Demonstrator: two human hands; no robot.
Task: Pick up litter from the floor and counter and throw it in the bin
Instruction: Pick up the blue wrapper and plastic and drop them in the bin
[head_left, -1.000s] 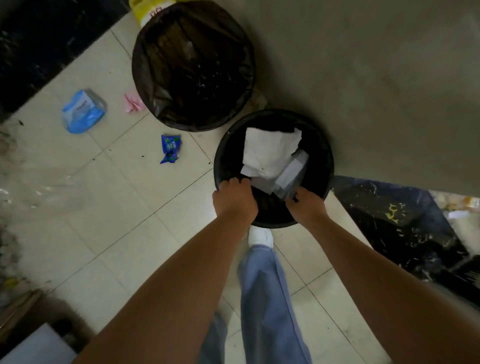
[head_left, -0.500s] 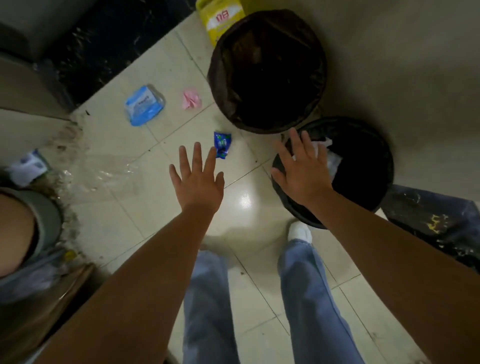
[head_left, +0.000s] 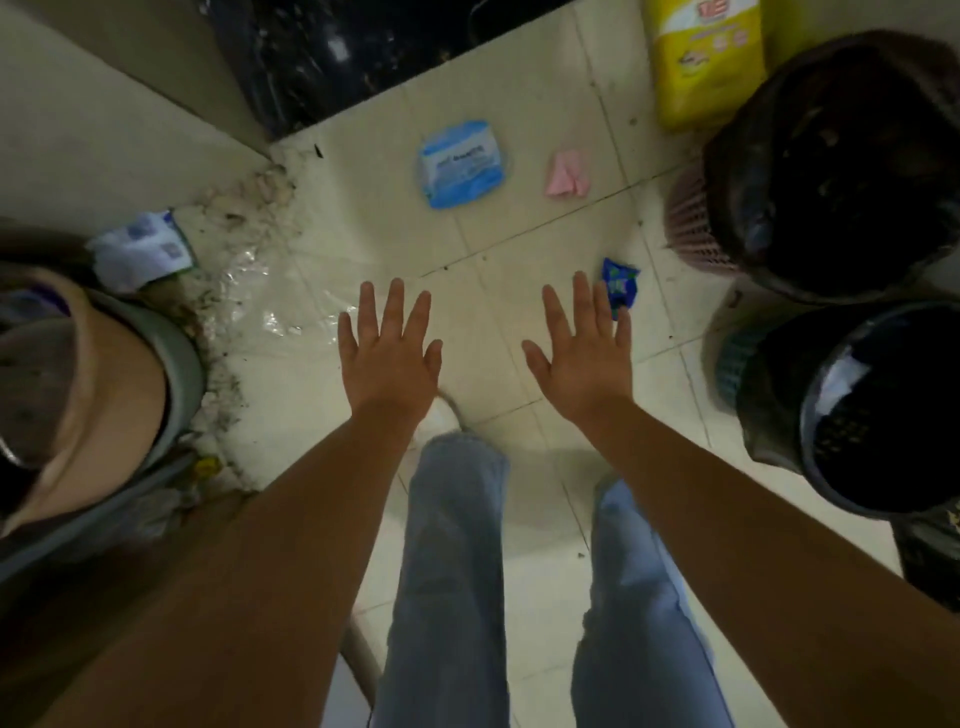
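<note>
Both my hands hang flat over the pale tiled floor with fingers spread and nothing in them: my left hand (head_left: 389, 353) at centre, my right hand (head_left: 582, 353) beside it. A small blue wrapper (head_left: 619, 283) lies just beyond my right fingertips. Farther off lie a blue-and-white wipes packet (head_left: 461, 163) and a crumpled pink paper (head_left: 567, 174). A clear plastic sheet (head_left: 275, 306) is spread on the floor left of my left hand. A black bin (head_left: 810, 415) with litter inside stands at the right edge.
A larger bin lined with a dark bag (head_left: 841, 166) stands behind the black one, with a yellow package (head_left: 706, 62) beyond it. A white-and-blue packet (head_left: 143, 249) and debris lie at the wall corner on the left, beside a round basin (head_left: 171, 364). My legs are below.
My hands came off the black bin's rim and opened flat. The view swung left, so the bins now sit at the right edge and the floor litter is ahead.
</note>
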